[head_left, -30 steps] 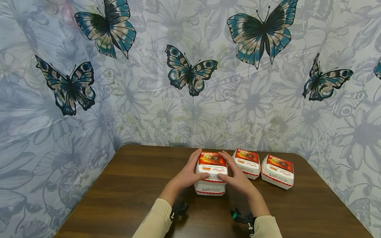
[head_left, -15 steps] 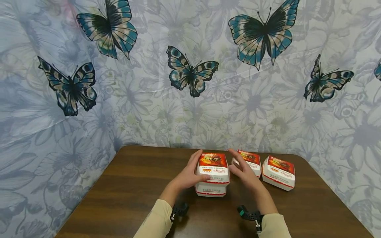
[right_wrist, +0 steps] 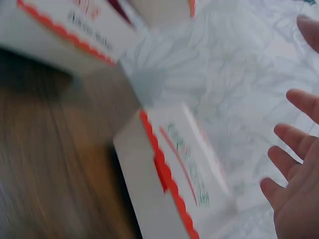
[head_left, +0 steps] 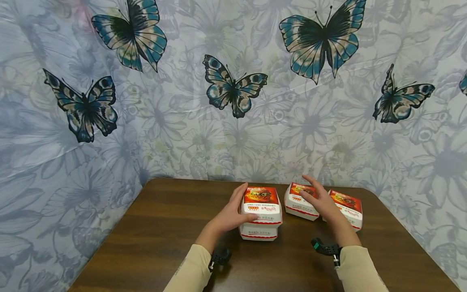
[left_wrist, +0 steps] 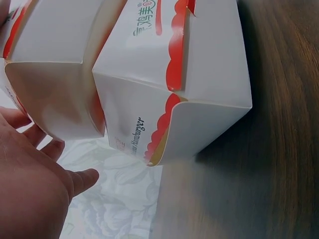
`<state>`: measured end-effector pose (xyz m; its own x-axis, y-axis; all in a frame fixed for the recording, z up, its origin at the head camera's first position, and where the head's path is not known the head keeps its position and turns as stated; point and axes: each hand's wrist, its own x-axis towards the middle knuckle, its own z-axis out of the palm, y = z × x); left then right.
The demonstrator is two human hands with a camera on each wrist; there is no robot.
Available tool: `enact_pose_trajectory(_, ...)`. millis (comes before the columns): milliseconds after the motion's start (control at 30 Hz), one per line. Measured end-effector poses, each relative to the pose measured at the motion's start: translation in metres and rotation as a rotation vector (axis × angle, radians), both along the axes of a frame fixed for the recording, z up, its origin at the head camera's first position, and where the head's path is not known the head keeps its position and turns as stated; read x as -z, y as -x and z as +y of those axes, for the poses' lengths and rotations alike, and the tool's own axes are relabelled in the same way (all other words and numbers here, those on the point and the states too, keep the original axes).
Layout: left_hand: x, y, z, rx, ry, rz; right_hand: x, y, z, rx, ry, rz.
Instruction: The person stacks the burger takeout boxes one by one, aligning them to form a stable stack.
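Two white hamburger boxes with red-and-orange tops are stacked mid-table. My left hand (head_left: 231, 213) rests against the upper box (head_left: 262, 208), thumb over its front edge and fingers along its left side. Beneath it sits the lower box (head_left: 258, 233). In the left wrist view the fingers (left_wrist: 51, 149) lie fairly straight beside the upper box (left_wrist: 47, 45), and the lower box (left_wrist: 212, 64) stands on the wood. My right hand (head_left: 321, 200) is over the other two boxes, fingers spread and holding nothing. It partly hides the middle box (head_left: 297, 206) and the rightmost box (head_left: 352, 207).
The brown wooden table (head_left: 164, 239) reaches back to a wall cloth (head_left: 240, 150) printed with flowers and butterflies. A black wrist camera (head_left: 220, 257) is strapped under the left wrist, another camera (head_left: 324, 246) under the right.
My right hand has let go of the upper box and moved right, over the other two boxes. My left hand has stayed at the stack.
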<state>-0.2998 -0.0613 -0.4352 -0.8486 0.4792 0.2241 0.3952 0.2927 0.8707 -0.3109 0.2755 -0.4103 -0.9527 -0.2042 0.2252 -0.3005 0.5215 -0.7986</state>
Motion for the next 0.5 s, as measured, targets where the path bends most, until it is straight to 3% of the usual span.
enact_pose_trajectory(500,0.001,0.002,-0.002,-0.005,0.027,0.016,0.017,0.014,0.021,0.091,-0.442,0.110)
